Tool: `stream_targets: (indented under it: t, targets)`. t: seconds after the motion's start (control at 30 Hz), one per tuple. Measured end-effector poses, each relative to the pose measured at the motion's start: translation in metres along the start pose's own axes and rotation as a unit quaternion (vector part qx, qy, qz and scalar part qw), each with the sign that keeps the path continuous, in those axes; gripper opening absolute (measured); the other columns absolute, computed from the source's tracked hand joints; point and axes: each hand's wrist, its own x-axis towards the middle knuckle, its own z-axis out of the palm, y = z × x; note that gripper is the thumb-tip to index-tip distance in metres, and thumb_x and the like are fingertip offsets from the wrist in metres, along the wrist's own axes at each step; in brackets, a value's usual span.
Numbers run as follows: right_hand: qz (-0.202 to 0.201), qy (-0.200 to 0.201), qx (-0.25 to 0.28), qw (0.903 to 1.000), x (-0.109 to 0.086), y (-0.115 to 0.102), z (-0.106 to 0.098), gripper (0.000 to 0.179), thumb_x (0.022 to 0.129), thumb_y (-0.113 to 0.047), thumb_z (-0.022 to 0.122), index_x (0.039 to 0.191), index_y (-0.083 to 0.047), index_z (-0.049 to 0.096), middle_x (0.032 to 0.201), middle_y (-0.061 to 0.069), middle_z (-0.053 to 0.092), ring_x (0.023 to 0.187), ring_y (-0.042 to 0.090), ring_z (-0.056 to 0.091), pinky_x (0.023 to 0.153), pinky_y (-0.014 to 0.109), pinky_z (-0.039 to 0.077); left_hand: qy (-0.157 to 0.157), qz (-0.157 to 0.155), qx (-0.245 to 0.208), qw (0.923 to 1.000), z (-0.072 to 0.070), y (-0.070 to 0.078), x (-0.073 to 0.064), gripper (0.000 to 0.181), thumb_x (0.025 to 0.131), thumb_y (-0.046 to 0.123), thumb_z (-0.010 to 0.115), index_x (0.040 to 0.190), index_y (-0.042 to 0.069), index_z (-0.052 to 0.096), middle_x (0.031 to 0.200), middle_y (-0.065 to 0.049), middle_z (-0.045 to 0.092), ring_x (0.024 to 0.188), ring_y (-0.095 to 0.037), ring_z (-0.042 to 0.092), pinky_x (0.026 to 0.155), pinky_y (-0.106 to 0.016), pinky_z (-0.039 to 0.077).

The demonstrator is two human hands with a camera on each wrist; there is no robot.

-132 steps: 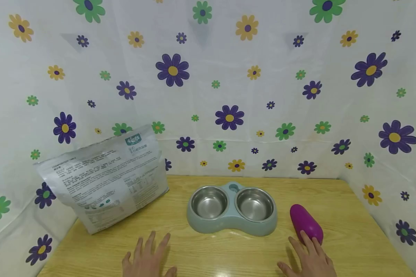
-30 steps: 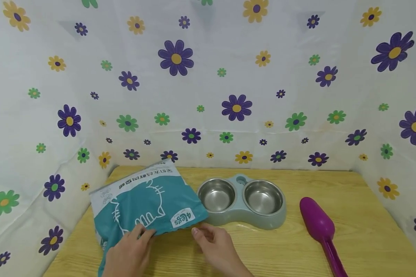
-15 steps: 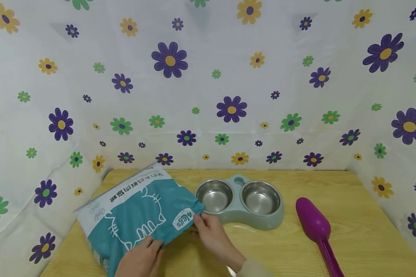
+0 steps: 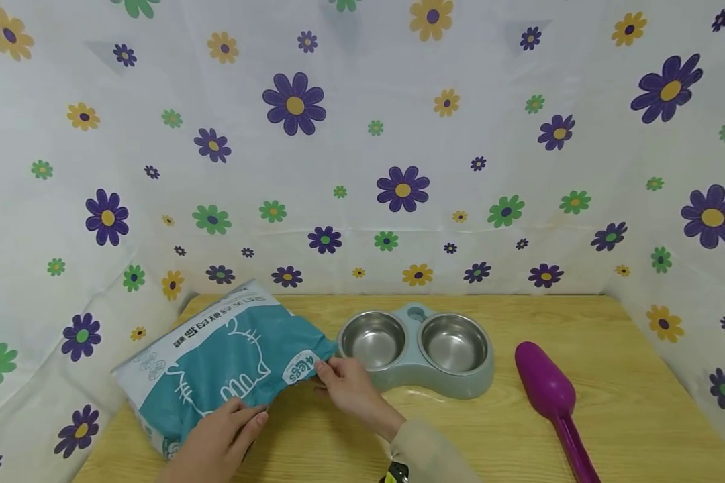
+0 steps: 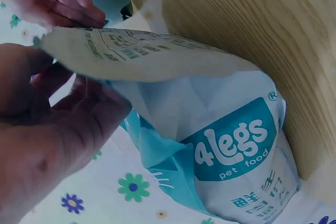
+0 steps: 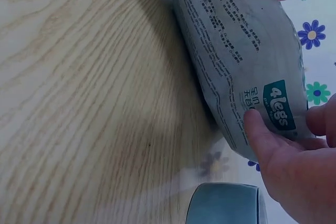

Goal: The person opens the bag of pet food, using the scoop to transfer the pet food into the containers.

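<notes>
A teal and white pet food bag (image 4: 229,355) printed "4legs" leans at the left of the table, its cat-drawing side up. My left hand (image 4: 220,436) grips its near edge, thumb on one side and fingers on the other in the left wrist view. At the bag's right corner, by the logo, my right hand (image 4: 353,392) pinches the same edge. The right wrist view has the printed back of the bag (image 6: 236,61) facing the camera, with the right hand's fingers (image 6: 260,129) against it. Whether the bag's edge is sealed, I cannot tell.
Just right of the bag stands a blue-grey double pet bowl (image 4: 413,376) with two steel dishes. A magenta scoop (image 4: 546,389) lies farther right, handle toward me. Behind the wooden table (image 4: 628,402) hangs a flowered white cloth (image 4: 362,161).
Earlier the bag stood back side out, hands apart from it. Now its teal side shows and both hands hold its edge. Over the last second, the bag's right corner moved left with the right hand.
</notes>
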Motion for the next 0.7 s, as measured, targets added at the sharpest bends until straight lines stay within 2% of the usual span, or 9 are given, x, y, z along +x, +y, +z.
stream_targets:
  t: [0.23, 0.37, 0.43, 0.47, 0.6, 0.7]
  targets:
    - [0.018, -0.032, -0.008, 0.9993, 0.003, 0.004, -0.004, 0.03, 0.108, -0.016, 0.052, 0.125, 0.007, 0.063, 0.122, 0.019, 0.067, 0.119, 0.033, 0.066, 0.094, 0.043, 0.059, -0.027, 0.061, -0.015, 0.9977, -0.005, -0.013, 0.006, 0.033, 0.108, 0.019, 0.051, 0.121, -0.004, 0.071, 0.087, 0.008, 0.056, 0.071, 0.006, 0.044, 0.06, -0.022, 0.04]
    - [0.024, -0.039, -0.055, 0.9974, 0.0, 0.006, -0.005, 0.025, 0.102, -0.019, 0.064, 0.118, 0.0, 0.068, 0.11, 0.015, 0.073, 0.104, 0.027, 0.072, 0.084, 0.037, 0.061, -0.039, 0.077, -0.01, 0.9962, -0.005, -0.013, 0.008, 0.03, 0.107, 0.017, 0.052, 0.116, -0.003, 0.073, 0.086, 0.009, 0.055, 0.07, 0.007, 0.043, 0.06, -0.021, 0.041]
    - [0.029, -0.033, -0.076, 0.9961, -0.002, 0.007, -0.003, 0.022, 0.098, -0.022, 0.07, 0.109, -0.003, 0.072, 0.1, 0.011, 0.076, 0.09, 0.021, 0.073, 0.076, 0.033, 0.061, -0.039, 0.07, 0.003, 0.9968, -0.003, -0.01, 0.01, 0.027, 0.105, 0.016, 0.056, 0.114, -0.001, 0.075, 0.085, 0.009, 0.055, 0.068, 0.006, 0.043, 0.059, -0.021, 0.041]
    - [0.032, -0.032, -0.081, 0.9957, -0.003, 0.007, -0.002, 0.021, 0.097, -0.023, 0.072, 0.105, -0.004, 0.073, 0.095, 0.01, 0.076, 0.084, 0.019, 0.073, 0.073, 0.033, 0.061, -0.041, 0.057, 0.014, 0.9974, -0.002, -0.008, 0.011, 0.025, 0.104, 0.016, 0.058, 0.113, 0.0, 0.075, 0.084, 0.009, 0.055, 0.068, 0.005, 0.043, 0.059, -0.021, 0.041]
    - [0.04, -0.029, -0.066, 0.9966, -0.007, 0.008, 0.006, 0.018, 0.094, -0.023, 0.075, 0.099, -0.005, 0.072, 0.083, 0.011, 0.075, 0.066, 0.018, 0.071, 0.064, 0.035, 0.06, -0.038, 0.01, 0.089, 0.9952, 0.003, 0.004, 0.015, 0.028, 0.096, 0.02, 0.067, 0.118, 0.004, 0.075, 0.093, 0.009, 0.055, 0.071, 0.003, 0.045, 0.064, -0.024, 0.047]
    - [0.033, -0.021, -0.063, 0.9973, -0.009, 0.009, 0.009, 0.014, 0.094, -0.018, 0.075, 0.099, -0.006, 0.07, 0.082, 0.01, 0.074, 0.062, 0.018, 0.069, 0.061, 0.032, 0.057, -0.041, 0.008, 0.137, 0.9897, 0.006, 0.011, 0.019, 0.037, 0.09, 0.022, 0.072, 0.122, 0.005, 0.073, 0.099, 0.007, 0.055, 0.074, 0.0, 0.046, 0.066, -0.026, 0.047]
